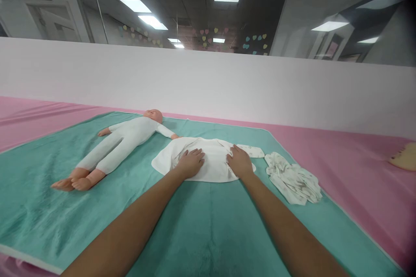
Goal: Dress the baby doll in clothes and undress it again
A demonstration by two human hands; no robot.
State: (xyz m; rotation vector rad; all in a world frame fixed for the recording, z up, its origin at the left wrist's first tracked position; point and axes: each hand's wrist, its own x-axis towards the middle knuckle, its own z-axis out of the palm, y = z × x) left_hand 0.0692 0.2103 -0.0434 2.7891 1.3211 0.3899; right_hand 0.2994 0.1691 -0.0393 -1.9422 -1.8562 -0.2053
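A white baby garment (216, 162) lies spread on the teal blanket (208, 225) in front of me. My left hand (191, 163) rests flat on its left part, palm down with fingers stretched out, holding nothing. On the garment's right part lies my right hand (240, 161), its fingers apart and slightly bent on the cloth. Behind the right hand, a pale printed piece of cloth (255, 151) sticks out at the garment's right edge. To the left, a baby doll (130, 138) in a white body suit lies on its back; one of its hands touches or nearly touches the garment.
A crumpled printed baby garment (294, 179) lies to the right on the blanket. Pink cloth (357, 173) covers the surface around the blanket. A yellowish object (404, 156) sits at the far right. A white low wall (208, 86) stands behind, with glass or mirror above.
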